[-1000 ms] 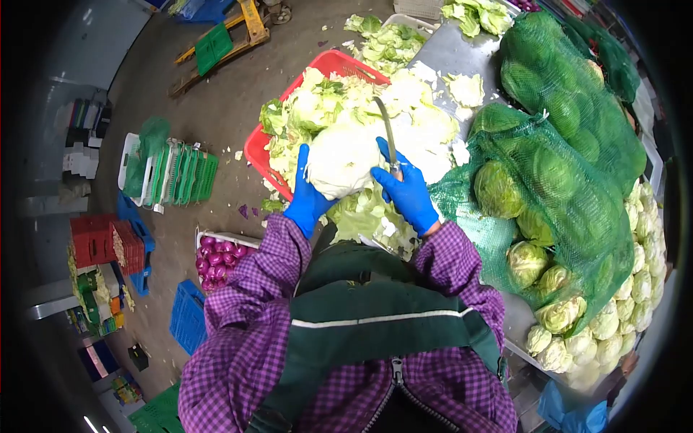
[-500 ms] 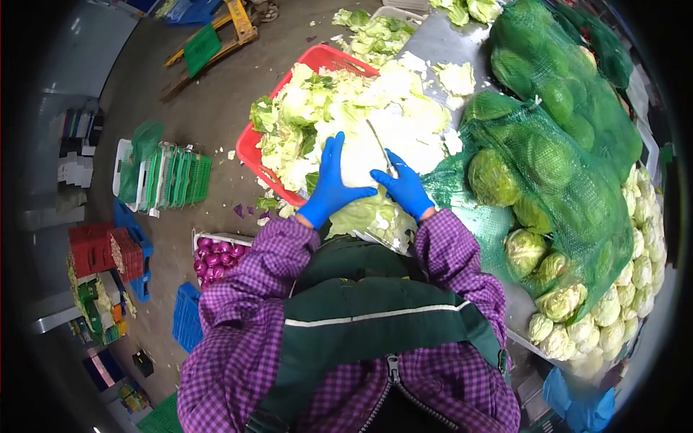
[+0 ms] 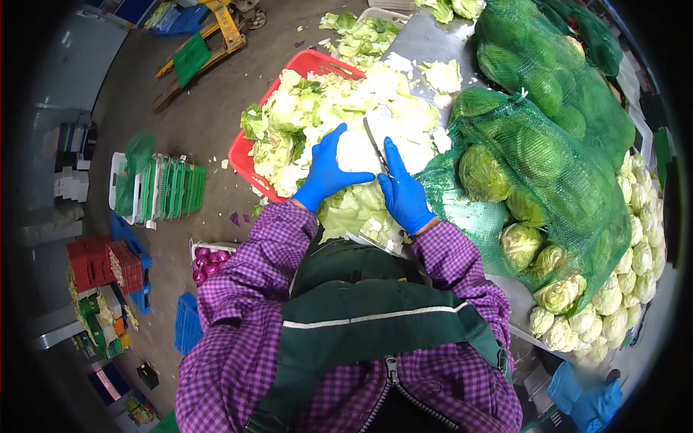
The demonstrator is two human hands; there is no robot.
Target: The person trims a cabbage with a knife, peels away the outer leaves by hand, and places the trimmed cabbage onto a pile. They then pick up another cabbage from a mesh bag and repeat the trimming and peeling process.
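A pale cabbage, washed out by bright light, sits between my hands. My left hand, in a blue glove, cups its left side with thumb and fingers spread around it. On the right, my gloved right hand grips a knife, whose narrow dark blade points up and away over the cabbage. Loose cabbage leaves lie just below, near my apron. Beyond the hands, a red basket is heaped with trimmed leaves.
Green mesh sacks of cabbages fill the metal table's right side. Pale trimmed cabbages are stacked beyond them. To the left on the floor stand green and white crates, a box of purple onions and a pallet jack.
My right hand has turned, its fingers now pointing more upward, and the knife with it. My left hand stays by the cabbage. The whole view has shifted slightly.
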